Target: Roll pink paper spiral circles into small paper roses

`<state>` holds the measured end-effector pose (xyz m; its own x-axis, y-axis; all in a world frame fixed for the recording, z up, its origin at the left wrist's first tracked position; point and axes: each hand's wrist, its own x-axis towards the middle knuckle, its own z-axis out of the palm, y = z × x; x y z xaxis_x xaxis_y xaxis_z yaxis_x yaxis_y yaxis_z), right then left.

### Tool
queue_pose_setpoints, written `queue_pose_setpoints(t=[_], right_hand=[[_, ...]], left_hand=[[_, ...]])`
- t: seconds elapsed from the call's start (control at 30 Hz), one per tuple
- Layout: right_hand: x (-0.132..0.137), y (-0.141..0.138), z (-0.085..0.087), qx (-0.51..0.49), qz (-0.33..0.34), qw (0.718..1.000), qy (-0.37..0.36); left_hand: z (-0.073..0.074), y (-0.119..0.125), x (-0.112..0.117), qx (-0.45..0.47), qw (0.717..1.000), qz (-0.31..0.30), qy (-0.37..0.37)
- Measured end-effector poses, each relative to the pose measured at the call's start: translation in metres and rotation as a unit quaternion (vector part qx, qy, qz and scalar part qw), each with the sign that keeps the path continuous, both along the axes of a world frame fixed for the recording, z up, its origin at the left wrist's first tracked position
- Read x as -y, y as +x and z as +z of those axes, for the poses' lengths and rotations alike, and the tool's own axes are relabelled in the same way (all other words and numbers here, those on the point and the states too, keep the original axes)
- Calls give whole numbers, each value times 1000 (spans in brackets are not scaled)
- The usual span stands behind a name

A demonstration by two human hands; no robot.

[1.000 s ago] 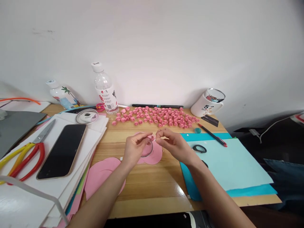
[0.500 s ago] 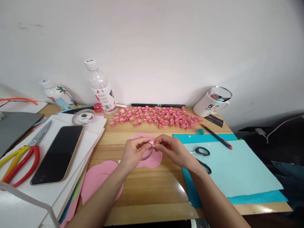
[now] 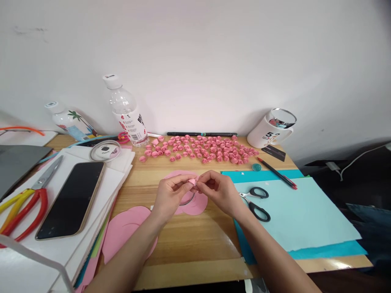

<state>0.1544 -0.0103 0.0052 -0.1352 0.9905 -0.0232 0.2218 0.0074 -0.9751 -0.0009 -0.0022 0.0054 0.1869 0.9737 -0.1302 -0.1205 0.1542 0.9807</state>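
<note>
My left hand [image 3: 171, 195] and my right hand [image 3: 217, 191] meet above the middle of the wooden desk [image 3: 189, 240]. Both pinch a small pink paper roll [image 3: 192, 181] between their fingertips. Beneath them lies a pink paper piece [image 3: 195, 203] with a tape ring partly hidden by the hands. Several small pink paper roses [image 3: 201, 149] are spread in a band along the back of the desk.
Small black scissors [image 3: 255, 201] lie on light-blue paper sheets [image 3: 299, 215] at the right. A phone [image 3: 71, 197] and red-handled scissors [image 3: 27, 201] rest on white sheets at the left. Two bottles [image 3: 126, 112], a pen, a mug [image 3: 270, 130] and a red pencil [image 3: 276, 173] line the back.
My hands have closed together: the fingertips, slightly apart a second ago, now both pinch the pink roll. The view shifted a little, showing the whole small scissors.
</note>
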Motion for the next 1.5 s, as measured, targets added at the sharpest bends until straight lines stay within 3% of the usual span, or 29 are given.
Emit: queue_pose_setpoints(t=[0.17,0.37,0.53,0.67,1.03,1.23,1.5], right_hand=[[0,-2,-3,-126,-47,991,-13],[0,1,2,-105,-23,994,-17],[7,-7,3,3,-111,983,144],[11,-12,2,82,-90,967,225],[9,-12,-4,-2,-106,992,64],[9,-13,-2,13,-97,992,76],[10,-11,-2,43,-87,989,108]], left_hand=[[2,0,1,-6,1000,2,24],[-1,1,2,-11,998,41,36],[-6,0,-1,2,994,105,31],[-8,-1,-1,-15,993,109,53],[-1,6,8,-104,978,75,164],[-1,6,8,-125,965,73,217],[1,7,9,-120,971,78,193]])
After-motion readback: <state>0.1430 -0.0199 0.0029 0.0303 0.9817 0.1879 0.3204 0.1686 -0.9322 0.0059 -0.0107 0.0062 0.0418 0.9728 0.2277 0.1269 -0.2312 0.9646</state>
